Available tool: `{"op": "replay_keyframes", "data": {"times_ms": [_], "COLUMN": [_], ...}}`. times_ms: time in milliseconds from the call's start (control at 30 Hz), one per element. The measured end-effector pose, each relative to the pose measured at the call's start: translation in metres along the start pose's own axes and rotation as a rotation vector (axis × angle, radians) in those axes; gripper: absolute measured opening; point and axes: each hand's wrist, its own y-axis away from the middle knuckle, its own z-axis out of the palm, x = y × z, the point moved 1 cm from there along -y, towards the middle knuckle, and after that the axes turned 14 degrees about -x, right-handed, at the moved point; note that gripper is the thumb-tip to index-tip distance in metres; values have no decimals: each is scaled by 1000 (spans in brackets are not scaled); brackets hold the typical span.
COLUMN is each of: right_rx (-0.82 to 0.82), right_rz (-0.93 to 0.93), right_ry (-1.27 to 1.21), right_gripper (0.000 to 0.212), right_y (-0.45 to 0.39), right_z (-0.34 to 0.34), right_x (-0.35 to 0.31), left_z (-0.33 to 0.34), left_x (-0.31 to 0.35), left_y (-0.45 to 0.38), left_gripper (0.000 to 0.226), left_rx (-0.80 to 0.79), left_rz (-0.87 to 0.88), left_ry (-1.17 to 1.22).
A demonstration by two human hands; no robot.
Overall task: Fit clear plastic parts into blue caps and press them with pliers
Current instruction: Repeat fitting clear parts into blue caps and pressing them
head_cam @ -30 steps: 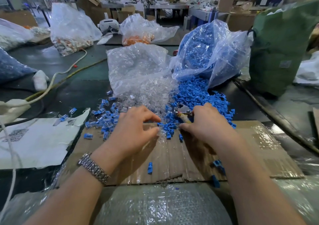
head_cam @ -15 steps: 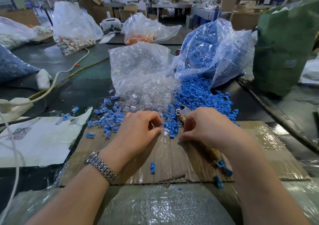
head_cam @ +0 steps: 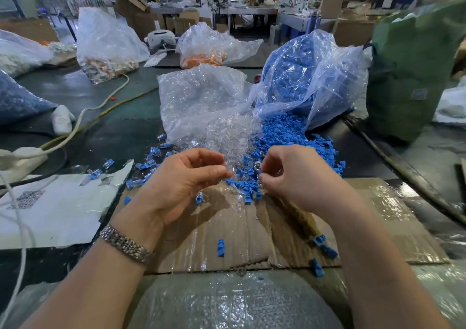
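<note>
Here both hands [head_cam: 242, 177] pinch small glossy clear plastic parts [head_cam: 228, 171].

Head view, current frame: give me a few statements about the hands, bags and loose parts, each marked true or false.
1. The blue caps spill from the blue-filled bag. True.
2. The left hand wears no wristwatch. False: a metal wristwatch sits on that wrist.
3. Both hands rest flat on the cardboard. False: the left hand and right hand are raised, fingers curled at small parts.
4. The bag of clear parts lies left of the blue-filled bag. True.
</note>
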Motion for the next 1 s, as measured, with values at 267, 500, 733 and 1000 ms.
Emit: {"op": "replay_keyframes", "data": {"times_ms": [267, 500, 733, 1000], "right_rx": [6, 38, 46, 65], "right_rz": [-237, -246, -283, -318], "right_ry": [-537, -551, -403, -282], "right_gripper": [7, 7, 8, 8], "right_y": [3, 2, 3, 6], "right_z": [0, 0, 2, 2], "right_x": [-13, -13, -16, -19], "left_z": [9, 9, 13, 11], "left_x": [2, 0, 1, 1], "left_y": [0, 0, 1, 3], "left_gripper": [16, 18, 20, 26], "left_rx": [-81, -131, -140, -178], "left_rz": [22, 81, 93, 78], "left_ry": [105, 103, 74, -108]}}
